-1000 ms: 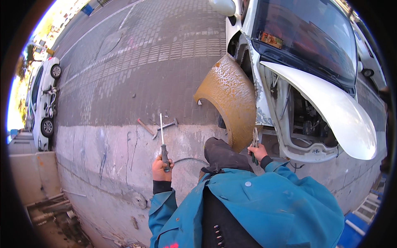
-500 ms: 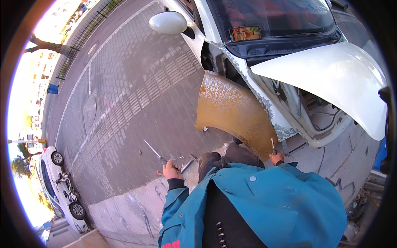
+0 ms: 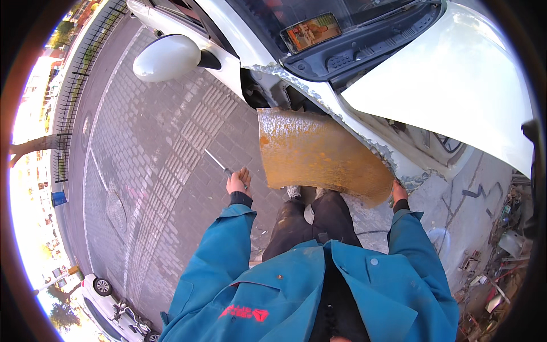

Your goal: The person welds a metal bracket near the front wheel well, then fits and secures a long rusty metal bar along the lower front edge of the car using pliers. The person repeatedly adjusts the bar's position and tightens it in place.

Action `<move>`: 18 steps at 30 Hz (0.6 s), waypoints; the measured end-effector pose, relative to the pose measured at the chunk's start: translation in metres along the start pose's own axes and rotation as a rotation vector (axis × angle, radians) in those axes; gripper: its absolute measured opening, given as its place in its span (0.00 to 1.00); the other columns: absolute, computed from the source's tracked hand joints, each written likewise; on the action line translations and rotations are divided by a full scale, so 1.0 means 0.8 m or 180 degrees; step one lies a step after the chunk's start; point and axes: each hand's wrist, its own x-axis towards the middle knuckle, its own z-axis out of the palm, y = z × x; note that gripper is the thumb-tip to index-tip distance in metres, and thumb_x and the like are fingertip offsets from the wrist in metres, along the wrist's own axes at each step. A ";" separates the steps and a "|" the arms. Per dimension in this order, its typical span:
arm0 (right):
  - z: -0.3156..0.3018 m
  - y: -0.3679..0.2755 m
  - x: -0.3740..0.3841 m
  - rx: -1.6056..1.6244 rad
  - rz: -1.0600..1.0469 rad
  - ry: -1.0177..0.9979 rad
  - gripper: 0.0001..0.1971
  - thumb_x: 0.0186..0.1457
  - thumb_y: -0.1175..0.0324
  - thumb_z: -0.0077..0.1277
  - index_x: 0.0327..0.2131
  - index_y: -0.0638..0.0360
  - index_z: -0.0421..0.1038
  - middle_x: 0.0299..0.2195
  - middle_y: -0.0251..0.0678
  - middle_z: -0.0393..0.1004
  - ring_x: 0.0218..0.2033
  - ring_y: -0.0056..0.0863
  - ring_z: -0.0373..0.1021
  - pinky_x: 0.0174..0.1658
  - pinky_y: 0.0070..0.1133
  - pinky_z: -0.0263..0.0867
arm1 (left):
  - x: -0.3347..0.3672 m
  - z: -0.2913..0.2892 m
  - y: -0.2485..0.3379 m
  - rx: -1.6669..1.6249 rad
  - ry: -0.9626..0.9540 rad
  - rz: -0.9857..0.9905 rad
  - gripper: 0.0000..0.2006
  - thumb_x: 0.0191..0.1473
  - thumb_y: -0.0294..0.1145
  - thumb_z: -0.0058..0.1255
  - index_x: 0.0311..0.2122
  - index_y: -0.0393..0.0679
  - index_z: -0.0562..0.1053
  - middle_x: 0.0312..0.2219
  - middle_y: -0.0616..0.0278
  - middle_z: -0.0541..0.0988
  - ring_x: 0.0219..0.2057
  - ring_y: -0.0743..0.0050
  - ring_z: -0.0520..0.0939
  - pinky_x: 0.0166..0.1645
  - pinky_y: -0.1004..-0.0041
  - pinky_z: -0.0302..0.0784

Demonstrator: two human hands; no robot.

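Observation:
My left hand [image 3: 239, 181] is closed round the handle of a long-shafted screwdriver [image 3: 217, 161], whose shaft points forward and left over the paving. A loose car fender [image 3: 319, 151], coated in worn gold-brown rust or primer, stands in front of my legs, against the open wheel area of a white car [image 3: 319, 94]. My right hand [image 3: 398, 192] is at the fender's lower right edge, fingers gripping it and partly hidden by the panel. Whether that hand also holds a tool, I cannot tell.
The white bonnet [image 3: 439, 74] is raised on the right, and a side mirror [image 3: 168, 58] juts out at the left. A phone [image 3: 310, 32] sits at the windscreen base. Scrap [image 3: 501, 262] lies at the far right. Another white car [image 3: 108, 310] stands at lower left.
My body has risen and the view has shifted. My right hand, with a small pointed tool standing up in it before, is now at the fender's edge. The hammer on the ground is out of sight.

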 end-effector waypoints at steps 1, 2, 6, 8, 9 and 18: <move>0.000 0.011 0.012 0.0250 0.0484 0.0000 0.18 0.64 0.55 0.58 0.51 0.55 0.75 0.46 0.29 0.76 0.40 0.27 0.73 0.41 0.30 0.69 | 0.018 0.012 0.000 0.0071 -0.0002 0.0050 0.09 0.62 0.27 0.48 0.45 0.35 0.68 0.47 0.43 0.83 0.44 0.49 0.87 0.42 0.64 0.83; -0.003 0.020 0.024 0.0423 0.0742 -0.0045 0.20 0.65 0.54 0.57 0.54 0.54 0.74 0.50 0.29 0.75 0.43 0.28 0.73 0.44 0.30 0.69 | 0.035 0.027 -0.003 0.0118 0.0052 0.0051 0.09 0.61 0.27 0.48 0.46 0.36 0.68 0.46 0.44 0.84 0.44 0.50 0.87 0.40 0.65 0.82; -0.020 0.046 0.043 0.1028 0.1370 0.0148 0.25 0.67 0.51 0.54 0.62 0.52 0.72 0.59 0.30 0.72 0.51 0.31 0.73 0.51 0.31 0.70 | 0.092 0.072 -0.024 0.0251 0.0043 -0.0033 0.09 0.60 0.26 0.51 0.46 0.39 0.70 0.43 0.50 0.85 0.43 0.59 0.87 0.32 0.73 0.72; -0.026 0.044 0.036 0.1036 0.1346 0.0205 0.25 0.67 0.52 0.55 0.62 0.52 0.72 0.59 0.30 0.72 0.51 0.31 0.73 0.51 0.31 0.70 | 0.107 0.083 -0.040 0.0356 0.0171 -0.0013 0.07 0.60 0.27 0.53 0.43 0.40 0.73 0.38 0.55 0.85 0.36 0.67 0.86 0.27 0.75 0.65; -0.028 0.040 0.030 0.1078 0.1376 0.0220 0.24 0.67 0.53 0.55 0.61 0.53 0.72 0.59 0.31 0.73 0.51 0.31 0.73 0.51 0.31 0.70 | 0.113 0.087 -0.043 0.0466 0.0009 0.0060 0.06 0.60 0.27 0.54 0.41 0.40 0.74 0.36 0.57 0.85 0.34 0.69 0.84 0.27 0.76 0.64; -0.009 -0.038 0.019 0.1290 0.1424 0.0136 0.23 0.66 0.59 0.56 0.60 0.55 0.72 0.58 0.32 0.74 0.51 0.32 0.73 0.53 0.31 0.70 | 0.131 0.124 -0.075 0.0735 -0.0179 0.0157 0.06 0.63 0.32 0.57 0.40 0.42 0.75 0.27 0.68 0.79 0.22 0.80 0.71 0.25 0.75 0.63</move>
